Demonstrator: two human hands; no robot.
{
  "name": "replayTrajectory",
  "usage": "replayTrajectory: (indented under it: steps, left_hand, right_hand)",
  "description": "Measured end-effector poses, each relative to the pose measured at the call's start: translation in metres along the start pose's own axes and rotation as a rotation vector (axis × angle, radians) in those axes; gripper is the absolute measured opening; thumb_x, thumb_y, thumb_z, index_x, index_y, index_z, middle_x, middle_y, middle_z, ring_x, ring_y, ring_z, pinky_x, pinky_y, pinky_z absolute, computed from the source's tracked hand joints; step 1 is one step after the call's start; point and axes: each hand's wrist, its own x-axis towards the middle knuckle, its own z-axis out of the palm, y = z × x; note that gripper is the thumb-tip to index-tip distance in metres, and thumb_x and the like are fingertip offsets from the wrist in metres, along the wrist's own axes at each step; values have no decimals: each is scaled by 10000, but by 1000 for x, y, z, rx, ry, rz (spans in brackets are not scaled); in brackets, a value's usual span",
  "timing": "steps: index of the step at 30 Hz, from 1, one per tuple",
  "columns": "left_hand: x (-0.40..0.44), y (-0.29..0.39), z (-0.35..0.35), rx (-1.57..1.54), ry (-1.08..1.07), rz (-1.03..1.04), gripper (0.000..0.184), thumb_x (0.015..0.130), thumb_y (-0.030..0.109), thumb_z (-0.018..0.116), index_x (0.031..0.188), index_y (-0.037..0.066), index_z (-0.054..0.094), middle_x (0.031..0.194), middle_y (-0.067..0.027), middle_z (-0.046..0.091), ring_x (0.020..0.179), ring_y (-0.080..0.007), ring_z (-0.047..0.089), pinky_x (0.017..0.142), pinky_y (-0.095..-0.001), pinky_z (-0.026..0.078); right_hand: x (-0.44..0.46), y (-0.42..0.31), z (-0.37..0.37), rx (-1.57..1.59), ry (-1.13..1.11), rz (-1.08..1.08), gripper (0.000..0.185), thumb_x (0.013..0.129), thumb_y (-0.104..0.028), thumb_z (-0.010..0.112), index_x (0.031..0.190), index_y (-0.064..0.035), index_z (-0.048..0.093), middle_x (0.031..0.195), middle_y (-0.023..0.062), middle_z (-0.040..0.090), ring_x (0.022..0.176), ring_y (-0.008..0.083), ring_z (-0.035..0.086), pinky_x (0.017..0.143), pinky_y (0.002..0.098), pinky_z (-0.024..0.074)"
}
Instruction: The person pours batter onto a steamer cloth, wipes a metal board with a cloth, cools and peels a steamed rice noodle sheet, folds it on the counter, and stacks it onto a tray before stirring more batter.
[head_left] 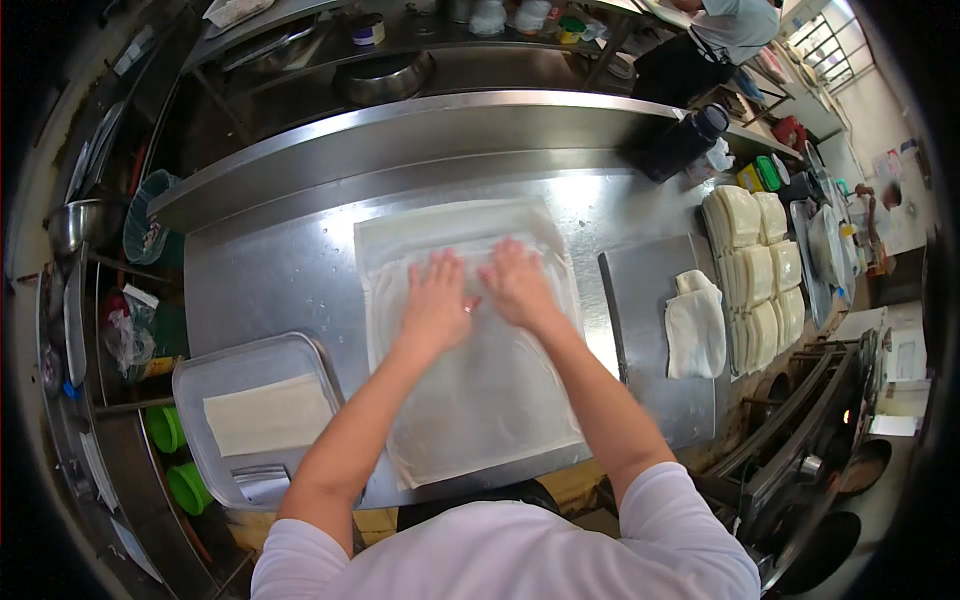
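A large, thin, whitish sheet (pixel 480 400) lies on the steel worktop; it looks like rolled-out dough or plastic film, but I cannot tell which. My left hand (pixel 437 300) rests on its upper half, palm down with fingers stretched out. Just beside it, my right hand (pixel 520 285) lies flat on the same sheet, slightly blurred. Neither hand grasps anything. To the left, a translucent plastic tray (pixel 195 385) holds a pale rectangular dough sheet (pixel 268 415) and a flat metal scraper (pixel 262 484). On the right, a folded piece of dough (pixel 695 328) lies on a grey board (pixel 650 275).
Several stacks of pale folded sheets (pixel 748 270) line the right end. A dark bottle (pixel 688 142) stands by the raised steel back edge (pixel 420 140). Shelves with green containers (pixel 188 488) flank the left. Another person (pixel 710 45) stands beyond; a stove (pixel 800 490) is at right.
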Motion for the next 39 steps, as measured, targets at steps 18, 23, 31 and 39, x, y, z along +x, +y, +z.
replayTrajectory:
  steps: [18,23,31,39]
  left_hand:
    - [8,-142,-29,-85,276,-430,357,942,235,693,1237,40,650,1538,-220,460,1497,-432,331,1198,-728,178]
    - [-3,-142,-18,-483,577,-379,96,911,95,689,997,58,673,1403,-181,551,1360,-414,459,1152,-597,329]
    - [-153,-91,-8,-341,579,-46,195,794,-29,659,968,59,657,1401,-183,545,1373,-453,450,1166,-542,340]
    - [-172,-78,-6,-418,520,-156,282,803,45,737,1080,79,696,1430,-169,537,1410,-432,421,1177,-542,347]
  right_hand:
    - [72,91,-47,139,341,127,428,912,-160,673,1271,71,643,1222,278,681,1150,458,638,1025,472,511]
    - [54,75,-55,242,485,132,232,872,-130,684,1027,34,737,1104,247,696,1046,427,656,953,485,517]
    - [-118,108,-25,171,574,-131,123,826,31,670,936,-24,671,969,177,634,980,400,583,859,472,486]
    - [-173,83,-18,230,472,19,316,844,-12,677,1160,-7,671,1178,191,653,1157,398,579,1011,456,482]
